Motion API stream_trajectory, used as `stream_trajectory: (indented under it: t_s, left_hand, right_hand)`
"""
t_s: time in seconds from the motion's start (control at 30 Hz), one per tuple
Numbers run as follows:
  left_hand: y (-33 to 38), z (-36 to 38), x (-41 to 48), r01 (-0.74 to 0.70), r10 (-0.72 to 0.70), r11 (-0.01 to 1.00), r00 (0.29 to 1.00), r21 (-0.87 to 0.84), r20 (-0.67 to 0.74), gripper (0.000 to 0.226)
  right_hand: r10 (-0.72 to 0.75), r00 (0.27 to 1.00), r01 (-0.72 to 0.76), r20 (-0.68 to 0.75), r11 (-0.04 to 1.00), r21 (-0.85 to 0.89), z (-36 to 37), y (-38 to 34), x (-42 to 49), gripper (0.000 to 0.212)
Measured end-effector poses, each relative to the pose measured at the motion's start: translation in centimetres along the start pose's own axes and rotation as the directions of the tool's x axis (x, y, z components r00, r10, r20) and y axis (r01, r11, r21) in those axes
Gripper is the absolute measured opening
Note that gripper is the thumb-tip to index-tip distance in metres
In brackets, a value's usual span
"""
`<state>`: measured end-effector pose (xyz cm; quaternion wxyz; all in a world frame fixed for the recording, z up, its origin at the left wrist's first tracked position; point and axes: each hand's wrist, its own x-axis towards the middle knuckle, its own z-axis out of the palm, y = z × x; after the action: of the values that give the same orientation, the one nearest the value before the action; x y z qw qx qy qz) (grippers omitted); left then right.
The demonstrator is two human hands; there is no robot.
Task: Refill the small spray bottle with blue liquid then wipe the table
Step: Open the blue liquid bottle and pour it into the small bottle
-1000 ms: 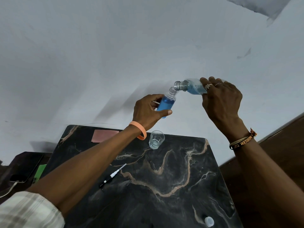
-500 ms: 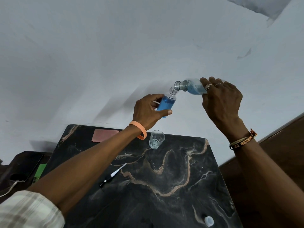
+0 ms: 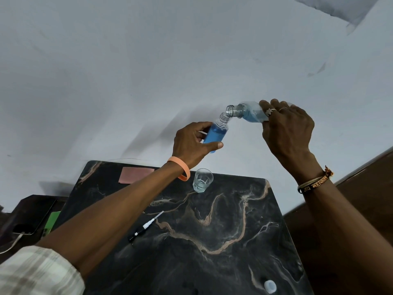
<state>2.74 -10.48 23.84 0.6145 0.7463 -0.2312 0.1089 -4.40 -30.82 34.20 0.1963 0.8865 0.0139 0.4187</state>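
Pink cloth (image 3: 136, 175) near the far left corner of the table (image 3: 234, 262); spray pump (image 3: 146, 226) lying mid-table. Above the far edge, left hand (image 3: 191, 143) gripping the uncapped small spray bottle (image 3: 215, 134), mostly blue-filled; glass (image 3: 202, 180) standing by that edge. Right hand (image 3: 287, 128) clasping a tilted larger bottle (image 3: 248, 113), mouth at the small bottle's neck. White cap (image 3: 270, 286) by the near right corner.

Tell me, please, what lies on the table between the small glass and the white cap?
Nothing does: in the head view the dark marbled table between the glass and the white cap is bare, crossed only by its tan veins.
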Motion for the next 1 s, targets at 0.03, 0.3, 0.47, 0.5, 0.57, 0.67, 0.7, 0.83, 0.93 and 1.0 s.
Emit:
stream_trajectory:
  t_s: [0.03,0.3,0.47,0.5,0.57,0.67,0.7,0.83,0.93,1.0]
  left_hand:
    - [-0.03,-0.01,0.00,0.000,0.000,1.000,1.000,0.001,0.001,0.055]
    - [-0.14,-0.11,-0.05,0.010,-0.010,1.000,1.000,-0.007,0.001,0.054]
    - [-0.15,-0.24,0.00,0.012,-0.012,1.000,1.000,0.000,-0.003,0.054]
    - [-0.15,-0.21,-0.02,0.012,-0.012,1.000,1.000,0.000,-0.004,0.054]
    - [-0.15,-0.16,-0.06,0.010,-0.010,1.000,1.000,0.004,-0.002,0.054]
    - [-0.21,-0.12,-0.10,0.008,-0.008,1.000,1.000,0.005,-0.002,0.054]
    - [-0.24,-0.11,-0.10,0.009,-0.009,1.000,1.000,0.007,-0.001,0.054]
    - [-0.30,-0.10,-0.11,0.014,-0.014,1.000,1.000,0.010,-0.003,0.055]
    - [-0.25,-0.10,-0.11,0.015,-0.015,1.000,1.000,0.010,-0.007,0.056]
    - [-0.24,-0.10,-0.11,0.018,-0.018,1.000,1.000,0.011,-0.003,0.056]
  right_hand:
    - [0.001,1.000,-0.001,0.002,1.000,0.001,-0.02,0.01,0.00,0.034]
    - [0.003,1.000,-0.003,0.009,1.000,0.002,0.10,-0.11,0.01,0.034]
    - [-0.002,1.000,0.002,-0.008,1.000,-0.004,0.14,-0.18,0.02,0.035]
    - [-0.005,1.000,0.005,-0.009,1.000,-0.007,0.14,-0.18,0.01,0.035]
    - [-0.006,1.000,0.006,-0.003,1.000,-0.004,0.14,-0.17,0.00,0.036]
    - [-0.005,1.000,0.005,-0.003,1.000,-0.002,0.16,-0.14,-0.03,0.036]
    - [-0.006,1.000,0.006,-0.007,1.000,-0.004,0.18,-0.13,-0.03,0.036]
    - [-0.011,1.000,0.011,-0.019,1.000,0.003,0.36,-0.08,-0.09,0.034]
    - [-0.014,1.000,0.014,-0.027,1.000,0.015,0.39,-0.07,-0.09,0.036]
    - [-0.014,1.000,0.014,-0.024,1.000,0.019,0.36,-0.10,-0.08,0.036]
